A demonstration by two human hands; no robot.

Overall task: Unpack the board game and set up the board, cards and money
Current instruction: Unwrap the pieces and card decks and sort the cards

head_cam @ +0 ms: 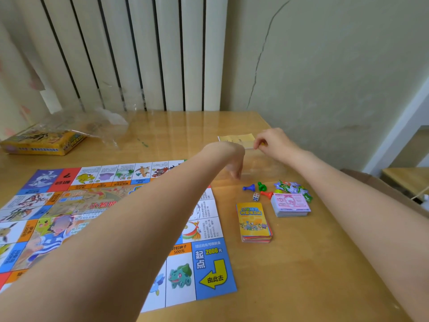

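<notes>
The paper game board [209, 270] lies flat on the left of the wooden table [313, 263]. To its right sit a yellow-backed card deck [254, 220] and a pink money stack [290, 204]. Behind them lie a blue pawn [249, 188], a green pawn [262, 186], a red pawn [267, 194], a die [255, 196] and a pile of small tokens [292, 188]. A faint clear plastic bag [262, 167] hangs above the pawns. My left hand [232, 163] grips its left edge with fingers curled downward. My right hand [270, 142] pinches its top, where a small yellow bit shows.
The yellow game box [41, 142] rests at the far left under crumpled clear wrap [92, 122]. A folded yellowish sheet [239, 139] lies behind my hands. A wall and a white radiator [162, 54] close off the back of the table.
</notes>
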